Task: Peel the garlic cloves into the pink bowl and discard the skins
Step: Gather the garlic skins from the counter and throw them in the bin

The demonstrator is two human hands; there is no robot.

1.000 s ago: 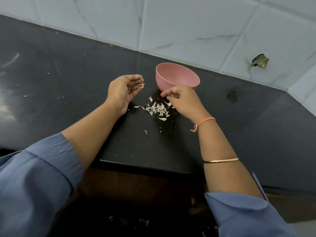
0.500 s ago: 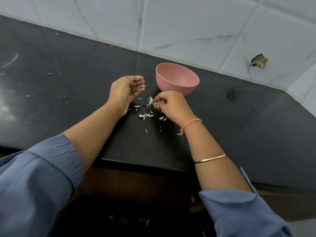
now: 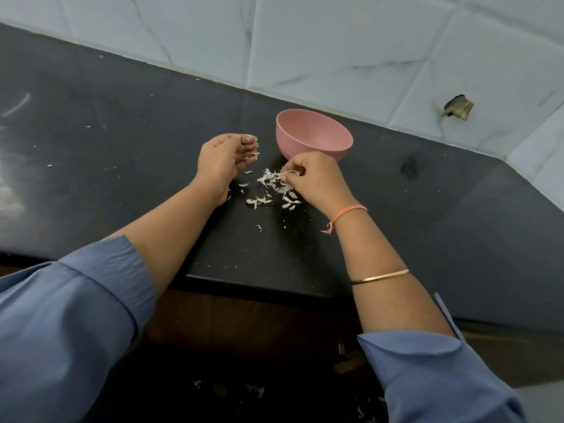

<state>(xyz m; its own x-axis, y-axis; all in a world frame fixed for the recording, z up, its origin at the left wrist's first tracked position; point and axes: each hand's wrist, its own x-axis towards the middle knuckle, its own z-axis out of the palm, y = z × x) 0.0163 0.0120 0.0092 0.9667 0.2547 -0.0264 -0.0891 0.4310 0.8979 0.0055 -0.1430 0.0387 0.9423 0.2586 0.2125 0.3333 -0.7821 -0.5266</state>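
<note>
Left forearm reaches in from the lower left over the black polished stone countertop [image 3: 128, 154]. The left hand [image 3: 224, 160] is held just above the surface, palm turned inward toward the other hand. Its fingers are curled into a narrow cup, with a few pale flakes held at the fingertips [image 3: 251, 148]. Right forearm enters from the lower right. It carries an orange thread band [image 3: 348, 212] at the wrist and a thin gold bangle [image 3: 380, 276] higher up. The right hand [image 3: 319, 181] is knuckles up, wrist low to the counter, thumb and fingers closed in a pinch on a tuft of the papery white garlic skins [image 3: 276, 186]. The rest of these skins lie loose on the counter between the two hands. The scatter is longest from far left to near right, and smaller flecks lie nearer the counter edge. The round pink plastic bowl [image 3: 314, 137] stands upright, mouth upward, just beyond the right hand and close to the white marbled tile wall [image 3: 320, 47]. Its floor is hidden by the near wall, so the contents cannot be determined. Rolled blue sleeves [image 3: 76, 315] cover both upper forearms.
</note>
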